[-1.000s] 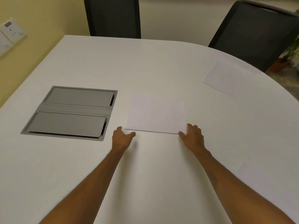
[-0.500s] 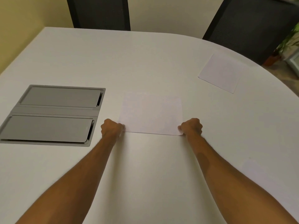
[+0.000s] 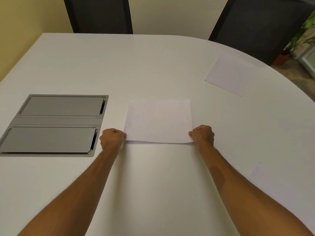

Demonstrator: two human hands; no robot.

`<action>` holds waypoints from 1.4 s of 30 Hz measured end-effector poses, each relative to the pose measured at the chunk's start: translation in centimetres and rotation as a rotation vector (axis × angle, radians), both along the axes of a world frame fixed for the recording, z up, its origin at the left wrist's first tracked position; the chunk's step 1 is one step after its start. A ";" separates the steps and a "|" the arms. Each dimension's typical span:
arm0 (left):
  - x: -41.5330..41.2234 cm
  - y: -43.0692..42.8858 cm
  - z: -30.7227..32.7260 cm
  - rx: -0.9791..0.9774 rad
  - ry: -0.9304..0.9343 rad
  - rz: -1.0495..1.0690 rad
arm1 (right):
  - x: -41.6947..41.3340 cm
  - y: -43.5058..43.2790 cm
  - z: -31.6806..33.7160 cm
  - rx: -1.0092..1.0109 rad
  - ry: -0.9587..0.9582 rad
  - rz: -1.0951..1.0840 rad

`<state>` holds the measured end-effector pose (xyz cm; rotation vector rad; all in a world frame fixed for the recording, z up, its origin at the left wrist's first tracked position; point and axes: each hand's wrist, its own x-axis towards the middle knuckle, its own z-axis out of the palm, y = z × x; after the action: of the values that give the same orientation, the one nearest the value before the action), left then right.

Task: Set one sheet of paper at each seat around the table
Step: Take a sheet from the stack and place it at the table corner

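A white sheet of paper (image 3: 158,120) lies in the middle of the white table (image 3: 153,65). My left hand (image 3: 111,138) pinches its near left corner and my right hand (image 3: 202,135) pinches its near right corner; the near edge is slightly lifted and bowed. A second sheet (image 3: 227,74) lies flat at the far right, in front of the right chair (image 3: 255,26). A third sheet (image 3: 279,184) is faintly visible at the near right edge. The table in front of the far chair (image 3: 98,14) is bare.
A grey recessed cable box (image 3: 54,125) with two closed lids is set into the table at the left. A yellow wall runs along the left. A potted plant (image 3: 305,31) stands on the floor at the far right.
My fingers were spread at the sheet's near corners; they have closed onto both corners. The view has shifted slightly, and the near edge now bows up a little.
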<state>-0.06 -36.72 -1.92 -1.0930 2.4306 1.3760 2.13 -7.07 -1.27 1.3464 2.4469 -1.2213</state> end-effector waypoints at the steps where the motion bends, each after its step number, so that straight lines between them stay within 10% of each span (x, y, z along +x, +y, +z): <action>1: 0.1 0.1 0.1 0.001 0.013 0.001 | 0.1 0.1 0.0 -0.001 0.016 -0.001; 21: 10.4 -3.9 1.9 0.422 0.231 0.152 | 6.5 -0.9 3.0 -0.519 0.395 0.050; 42: 38.2 -18.2 4.9 0.580 0.270 0.569 | 11.5 -22.6 6.7 -0.661 0.215 0.692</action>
<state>38.09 -54.97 2.93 -1.5534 1.6908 2.3305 13.67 -29.70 5.41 0.1825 2.0122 -1.7529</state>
